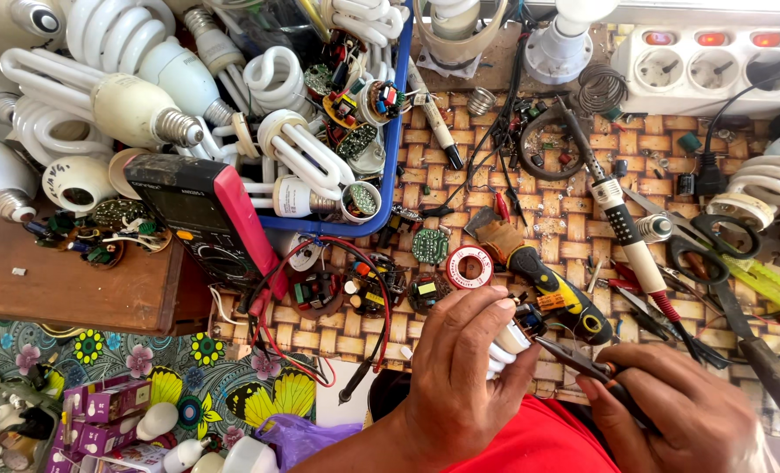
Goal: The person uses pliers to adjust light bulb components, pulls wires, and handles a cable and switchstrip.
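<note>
My left hand [462,368] grips a white spiral lamp bulb [505,343] with its base and small circuit parts turned up. My right hand [683,410] holds slim pliers [574,357] whose tip touches the wires at the bulb's base. Both hands work at the near edge of a woven-pattern bench [530,228], just in front of a yellow-and-black handled tool [547,282] and a soldering iron [635,250].
A blue tray [397,166] piled with spiral lamps stands at the back left, a multimeter with a red case [210,219] leaning by it. Round circuit boards [368,293], a solder spool [469,265], scissors [714,250] and a power strip [714,66] lie around.
</note>
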